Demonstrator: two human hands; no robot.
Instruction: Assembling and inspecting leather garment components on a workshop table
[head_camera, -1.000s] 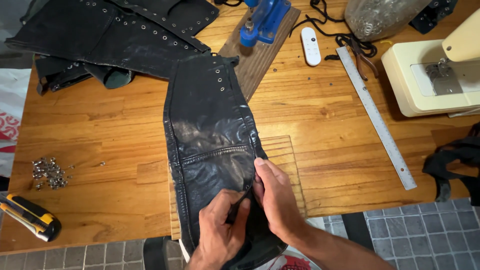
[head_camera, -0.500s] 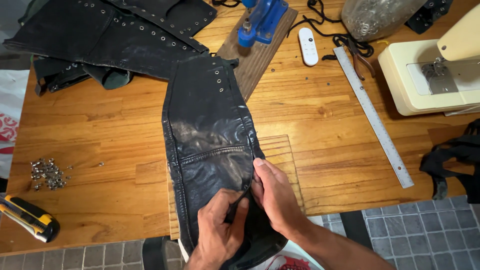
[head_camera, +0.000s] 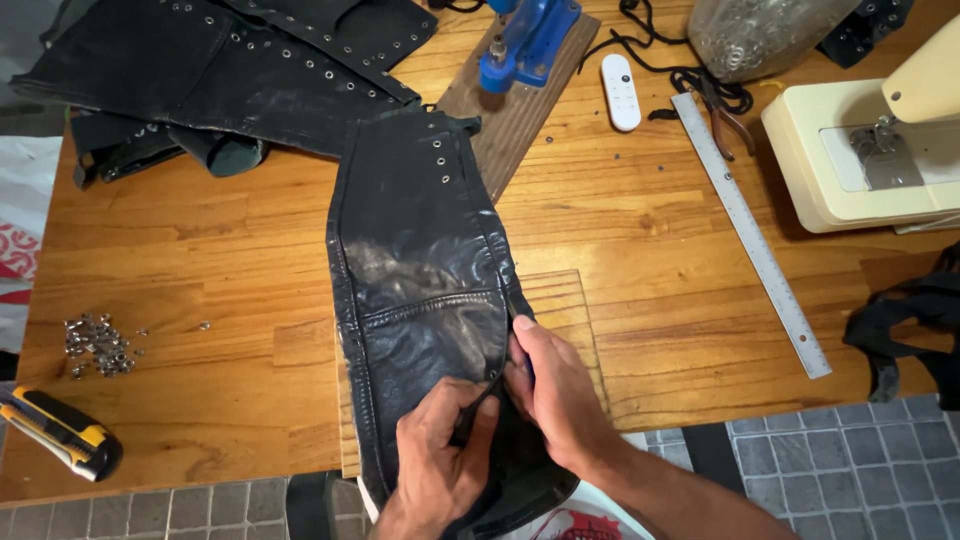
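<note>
Both hands, left hand (head_camera: 440, 455) and right hand (head_camera: 555, 385), pinching the black leather panel (head_camera: 420, 270) edge at desk's (head_camera: 640, 220) near edge; better keeping seam flat, grip tight.

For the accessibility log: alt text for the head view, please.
Both hands, left hand and right hand, pinch the edge of a black leather panel on a wooden table. Loose eyelets, a metal ruler and a sewing machine lie around.

A glossy black leather panel (head_camera: 420, 270) (dotted with silver eyelets) lies on the honey-brown striped wooden table (head_camera: 200, 260), near a blue press (head_camera: 530, 40), cream sewing machine (head_camera: 870, 150) and yellow-and-black utility knife (head_camera: 60, 432).
</note>
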